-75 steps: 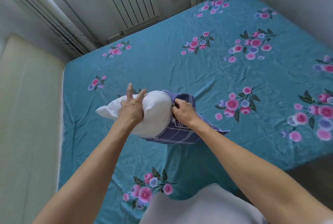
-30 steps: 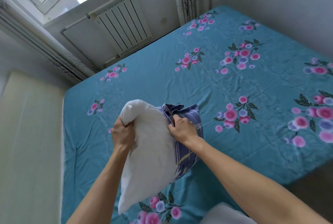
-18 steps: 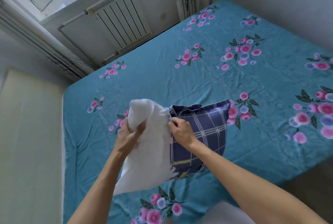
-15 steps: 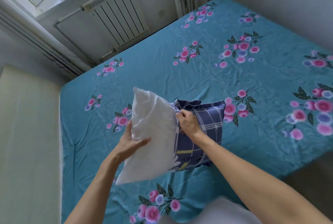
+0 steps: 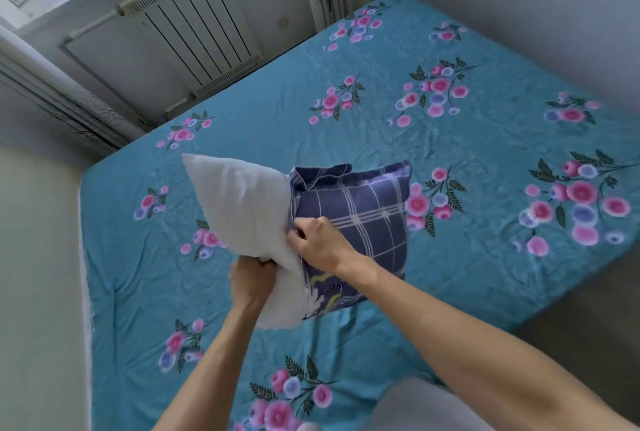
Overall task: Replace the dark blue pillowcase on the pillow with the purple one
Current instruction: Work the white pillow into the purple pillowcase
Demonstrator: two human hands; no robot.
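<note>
Left hand (image 5: 254,278) grips the pillow (image 5: 242,208); right hand (image 5: 320,240) pinches the case (image 5: 360,219) hem. Best pull apart steadily, sliding the case off.

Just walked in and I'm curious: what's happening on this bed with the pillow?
A person is stripping a dark blue checked pillowcase off a white pillow above a teal flowered bedsheet. The left hand grips the bare pillow near its lower end, while the right hand pinches the pillowcase's open edge. Roughly half the pillow is out. No purple pillowcase is in view.
</note>
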